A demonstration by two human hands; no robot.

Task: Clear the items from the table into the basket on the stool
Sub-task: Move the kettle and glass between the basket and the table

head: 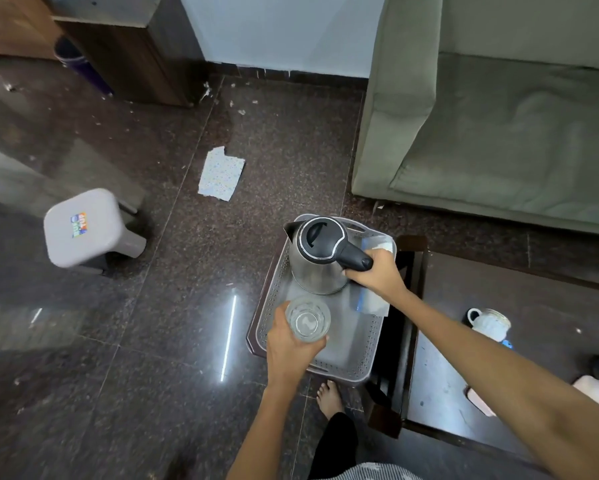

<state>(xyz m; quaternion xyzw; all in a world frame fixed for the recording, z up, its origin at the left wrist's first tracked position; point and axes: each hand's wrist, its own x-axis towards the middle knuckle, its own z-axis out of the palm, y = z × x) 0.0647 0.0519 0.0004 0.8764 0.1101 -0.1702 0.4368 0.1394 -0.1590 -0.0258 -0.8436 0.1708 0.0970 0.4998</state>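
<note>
A grey perforated basket sits on a dark stool beside the table. My right hand grips the black handle of a steel kettle, which is over the basket's far half; I cannot tell whether it rests on the bottom. My left hand holds a clear drinking glass over the basket's near left part. A white paper or packet lies in the basket under my right wrist. On the dark table stands a white ribbed mug.
A pale plastic stool stands on the floor at the left, and a spotted paper sheet lies on the floor beyond the basket. A green sofa fills the upper right. My bare foot is near the basket stool. Pale objects lie at the table's right edge.
</note>
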